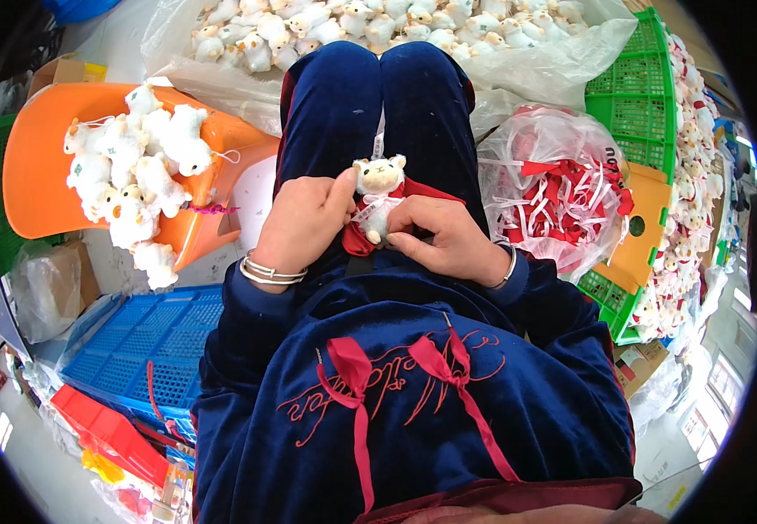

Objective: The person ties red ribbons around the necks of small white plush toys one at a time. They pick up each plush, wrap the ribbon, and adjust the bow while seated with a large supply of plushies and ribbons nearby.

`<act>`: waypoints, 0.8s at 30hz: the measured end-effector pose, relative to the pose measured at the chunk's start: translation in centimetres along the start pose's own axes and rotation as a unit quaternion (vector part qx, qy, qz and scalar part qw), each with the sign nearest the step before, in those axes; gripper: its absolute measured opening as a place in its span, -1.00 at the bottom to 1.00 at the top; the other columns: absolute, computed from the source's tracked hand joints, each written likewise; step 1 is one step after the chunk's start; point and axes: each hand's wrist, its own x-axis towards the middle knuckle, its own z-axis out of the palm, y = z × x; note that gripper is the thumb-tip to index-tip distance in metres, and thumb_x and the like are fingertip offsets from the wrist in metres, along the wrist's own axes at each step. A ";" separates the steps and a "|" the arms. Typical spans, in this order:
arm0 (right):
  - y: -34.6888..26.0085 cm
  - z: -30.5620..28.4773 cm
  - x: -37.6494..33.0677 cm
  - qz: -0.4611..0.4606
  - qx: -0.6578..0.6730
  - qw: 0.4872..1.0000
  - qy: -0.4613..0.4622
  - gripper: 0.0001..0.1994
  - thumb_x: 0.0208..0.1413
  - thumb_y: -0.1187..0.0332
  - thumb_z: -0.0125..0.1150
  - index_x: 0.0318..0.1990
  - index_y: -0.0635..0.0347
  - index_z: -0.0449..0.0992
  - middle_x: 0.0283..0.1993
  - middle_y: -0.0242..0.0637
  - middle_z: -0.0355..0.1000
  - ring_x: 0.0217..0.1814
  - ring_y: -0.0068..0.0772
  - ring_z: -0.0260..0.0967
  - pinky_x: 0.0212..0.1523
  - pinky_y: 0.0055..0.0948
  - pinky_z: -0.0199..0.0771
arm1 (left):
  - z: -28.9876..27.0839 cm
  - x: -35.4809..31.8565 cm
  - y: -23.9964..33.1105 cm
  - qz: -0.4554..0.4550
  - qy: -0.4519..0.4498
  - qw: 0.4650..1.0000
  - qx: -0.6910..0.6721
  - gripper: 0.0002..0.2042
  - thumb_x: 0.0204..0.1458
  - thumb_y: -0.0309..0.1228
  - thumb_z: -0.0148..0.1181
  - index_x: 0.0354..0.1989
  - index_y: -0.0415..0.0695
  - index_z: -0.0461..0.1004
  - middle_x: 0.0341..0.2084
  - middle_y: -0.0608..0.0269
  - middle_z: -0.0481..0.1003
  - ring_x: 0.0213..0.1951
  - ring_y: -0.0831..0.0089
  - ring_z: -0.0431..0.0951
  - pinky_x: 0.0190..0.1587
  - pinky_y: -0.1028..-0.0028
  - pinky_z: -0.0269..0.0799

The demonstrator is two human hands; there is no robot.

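On my lap sits a small white plush toy [380,182], upright with its head away from me. A red cloth cape [357,241] lies around and behind its body, and a thin pale ribbon [377,203] crosses its chest. My left hand [302,220] is closed at the toy's left side, thumb and fingertips against the head and cape. With curled fingers, my right hand [445,236] grips the toy's lower body from the right. Its fingertips are partly hidden, so whether they also pinch the ribbon is unclear.
Several white plush toys [125,166] lie on an orange chair [34,175] at left. A clear bag of red capes with white ribbons [562,196] stands at right, beside a green crate [632,87]. More toys [309,26] fill a plastic sheet ahead. A blue crate [147,336] is lower left.
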 end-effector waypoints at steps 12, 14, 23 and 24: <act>0.6 0.0 -0.1 -0.009 -0.007 1.000 -0.022 -0.87 0.11 0.52 0.33 -0.22 0.26 0.50 -0.32 -0.27 0.47 -0.31 -0.34 0.46 -0.26 -0.42 0.45 | 2.5 -0.3 -0.5 0.009 0.017 1.000 -0.017 -0.76 0.13 -0.35 0.33 -0.30 -0.34 0.58 -0.51 0.06 0.63 -0.47 0.36 0.66 -0.38 0.43 0.53; 0.7 0.0 0.0 -0.014 -0.007 1.000 -0.021 -0.87 0.10 0.52 0.34 -0.23 0.25 0.50 -0.33 -0.28 0.46 -0.32 -0.34 0.46 -0.27 -0.42 0.45 | 2.7 -0.3 -0.2 -0.010 0.024 0.999 -0.021 -0.75 0.15 -0.34 0.32 -0.32 -0.35 0.57 -0.53 0.10 0.62 -0.48 0.43 0.64 -0.39 0.47 0.51; 0.4 -0.1 -0.1 0.022 0.005 1.000 0.010 -0.78 0.09 0.39 0.41 -0.29 0.24 0.44 -0.32 -0.22 0.44 -0.37 -0.30 0.43 -0.33 -0.38 0.44 | 4.0 -0.2 -0.9 -0.024 0.026 0.979 -0.201 -0.84 0.18 -0.44 0.32 -0.28 -0.30 0.52 -0.54 0.33 0.55 -0.49 0.70 0.50 -0.42 0.61 0.43; 0.2 0.1 -0.3 0.057 0.016 0.998 0.034 -0.76 0.09 0.36 0.43 -0.28 0.24 0.44 -0.33 -0.23 0.45 -0.38 -0.32 0.44 -0.35 -0.38 0.44 | 4.1 -0.3 -1.0 -0.021 0.031 0.978 -0.203 -0.85 0.17 -0.45 0.31 -0.28 -0.29 0.52 -0.54 0.36 0.54 -0.49 0.71 0.48 -0.42 0.62 0.43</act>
